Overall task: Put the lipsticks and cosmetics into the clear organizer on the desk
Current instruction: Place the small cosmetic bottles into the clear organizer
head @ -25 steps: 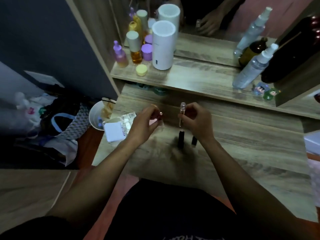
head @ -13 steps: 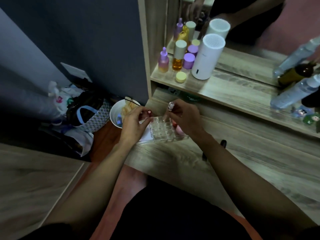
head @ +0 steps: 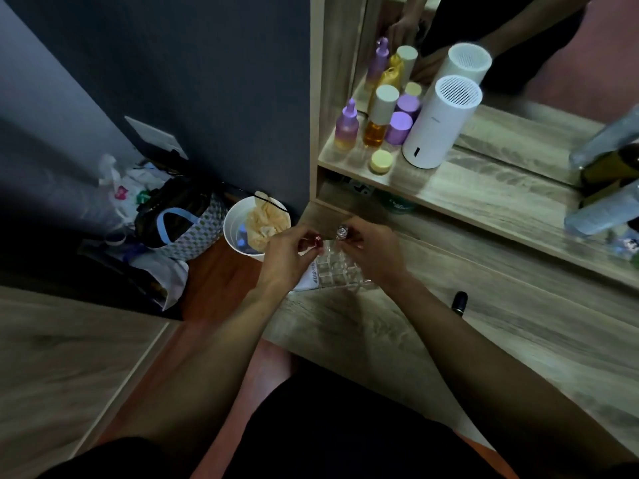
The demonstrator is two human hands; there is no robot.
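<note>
— What has changed at the tabletop's [head: 345, 326] left edge?
— Little since half a second ago: the left hand [head: 287, 254] still pinches a red-capped lipstick [head: 316, 240] over the clear organizer [head: 337, 271], which sits at that edge.
— And the right hand [head: 371, 252]?
— It pinches a clear-topped tube [head: 341, 233] above the organizer's far cells, held slightly lower than before. A black lipstick [head: 459, 302] lies well to the right.

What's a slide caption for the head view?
Both hands, left and right, each lower a small cosmetic over the clear organizer at the desk's left corner.
</note>
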